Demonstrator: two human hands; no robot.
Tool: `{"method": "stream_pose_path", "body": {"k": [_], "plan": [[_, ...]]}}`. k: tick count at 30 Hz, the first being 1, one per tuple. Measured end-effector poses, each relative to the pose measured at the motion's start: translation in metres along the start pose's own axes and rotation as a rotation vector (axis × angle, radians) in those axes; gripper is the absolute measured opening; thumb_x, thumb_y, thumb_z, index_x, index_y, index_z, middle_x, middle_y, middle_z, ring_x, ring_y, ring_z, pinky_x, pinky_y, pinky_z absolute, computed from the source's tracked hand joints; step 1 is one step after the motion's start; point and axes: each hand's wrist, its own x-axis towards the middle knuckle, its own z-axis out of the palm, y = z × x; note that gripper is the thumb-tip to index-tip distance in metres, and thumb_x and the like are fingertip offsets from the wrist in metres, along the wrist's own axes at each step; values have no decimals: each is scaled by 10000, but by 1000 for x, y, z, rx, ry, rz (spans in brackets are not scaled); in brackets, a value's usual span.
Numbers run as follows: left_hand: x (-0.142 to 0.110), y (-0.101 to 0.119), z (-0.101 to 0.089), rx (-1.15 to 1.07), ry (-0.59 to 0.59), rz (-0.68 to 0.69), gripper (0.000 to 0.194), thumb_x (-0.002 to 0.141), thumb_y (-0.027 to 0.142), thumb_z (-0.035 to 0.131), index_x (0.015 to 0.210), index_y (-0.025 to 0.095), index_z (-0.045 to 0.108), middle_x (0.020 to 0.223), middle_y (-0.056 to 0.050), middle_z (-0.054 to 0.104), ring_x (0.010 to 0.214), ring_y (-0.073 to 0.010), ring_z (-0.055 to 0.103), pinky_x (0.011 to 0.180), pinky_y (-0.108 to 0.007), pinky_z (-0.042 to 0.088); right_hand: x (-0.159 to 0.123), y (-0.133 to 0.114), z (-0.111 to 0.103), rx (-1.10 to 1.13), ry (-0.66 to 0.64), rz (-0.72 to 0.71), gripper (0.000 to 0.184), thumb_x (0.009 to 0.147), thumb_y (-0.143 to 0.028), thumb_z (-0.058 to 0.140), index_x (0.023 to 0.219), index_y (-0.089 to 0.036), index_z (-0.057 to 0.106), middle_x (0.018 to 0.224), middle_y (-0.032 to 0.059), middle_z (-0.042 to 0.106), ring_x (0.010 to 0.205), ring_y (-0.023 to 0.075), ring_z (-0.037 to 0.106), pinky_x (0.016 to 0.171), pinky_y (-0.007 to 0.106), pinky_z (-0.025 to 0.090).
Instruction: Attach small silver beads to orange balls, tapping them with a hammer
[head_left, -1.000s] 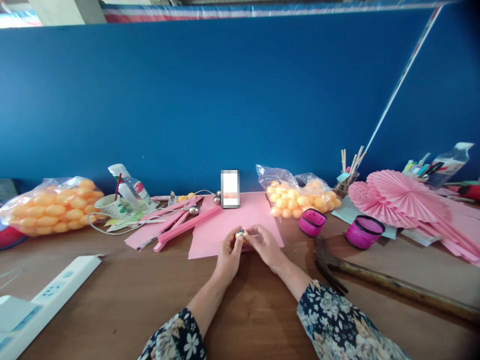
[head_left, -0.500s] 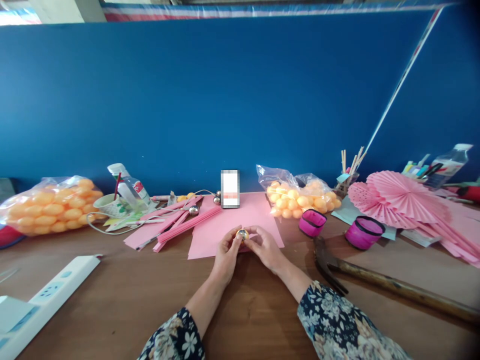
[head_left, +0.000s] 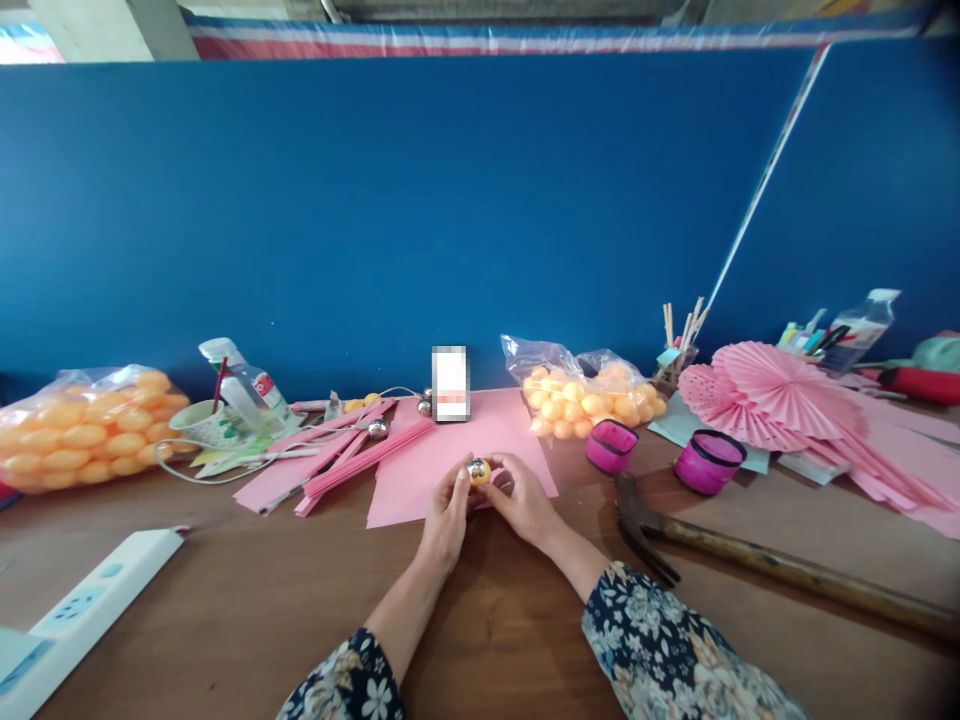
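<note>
A small ball (head_left: 479,471), part shiny silver and part yellow, is held up between my two hands near the front edge of the pink paper (head_left: 495,425). My left hand (head_left: 448,508) pinches its left side with thumb and fingers. From the right, my right hand (head_left: 523,500) closes thumb and fingertips on the same ball. The fingers hide part of its lower and back surface. Behind the hands, a phone (head_left: 451,385) with a blurred screen stands upright at the back of the paper.
Bags of orange balls (head_left: 97,425) stand left and right of centre. A hammer (head_left: 765,560) and two magenta bands (head_left: 611,446) lie to the right, near pink paper fans (head_left: 780,390). Folded pink strips (head_left: 367,465), a silver ball (head_left: 379,428) and a power strip (head_left: 90,600) are leftward.
The ball has turned between my fingers, and more of its yellow side shows on the right. My view has swung slightly right and up. Both hands keep their hold.
</note>
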Motion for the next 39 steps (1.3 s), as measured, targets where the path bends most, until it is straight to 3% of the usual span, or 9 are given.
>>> {"method": "stream_pose_path", "body": {"k": [5,9,15,19,24,27,30,34,39], "plan": [[1,0,1,44,41,21,493,768,447,519,1181,181,476,1138,-118,554,850,-173,614,814,-357,485,3,3,-6,-114,135,-5,316,753,-359,558,1025,-207,506,986,55,568,822,168,550,697,291,462],[-4,3,4,214,22,100,474,784,438,495,1177,175,475,1192,-123,501,954,-205,575,853,-374,467,5,7,-8,-237,205,40,280,729,-337,572,975,-215,513,941,38,583,869,182,542,758,319,432],[-14,3,7,772,-158,402,474,839,351,416,1292,226,352,1380,-82,301,1285,-225,239,1052,-407,230,4,13,-4,-380,229,13,297,713,-300,578,991,-216,514,944,26,582,858,180,534,759,321,421],[-11,-3,6,913,-200,369,563,846,359,389,1357,216,203,1428,-96,192,1301,-238,195,1047,-430,231,2,13,-4,-408,207,-81,305,726,-279,569,1022,-217,528,996,42,579,880,181,527,774,315,418],[-8,-7,7,924,-223,386,539,841,369,389,1334,188,268,1387,-116,280,1282,-239,246,1035,-428,256,1,12,-6,-452,252,-100,284,714,-275,567,989,-210,547,979,43,588,887,191,525,772,318,426],[-10,-5,6,878,-133,431,517,836,373,401,1311,192,309,1369,-112,303,1280,-230,245,1042,-423,238,2,14,-5,-448,287,-77,286,706,-279,557,981,-202,544,948,36,595,841,177,542,748,305,442],[-10,-4,2,749,65,464,466,846,391,378,1271,201,362,1326,-105,352,1254,-213,292,1044,-399,231,3,16,-5,-449,331,-57,280,710,-293,540,970,-190,535,917,38,594,821,169,549,740,297,451],[-1,-7,-7,342,336,277,450,848,468,322,1166,178,454,1224,-118,452,1155,-204,426,995,-368,317,3,20,-7,-459,346,-50,347,738,-292,493,1054,-149,485,988,90,563,849,174,547,721,280,461],[7,-9,-9,227,409,216,493,836,518,287,1074,134,483,1131,-155,501,1019,-199,534,867,-348,443,3,25,-9,-549,325,-38,330,742,-255,455,1051,-151,506,1008,110,543,911,220,515,776,337,430]]}}
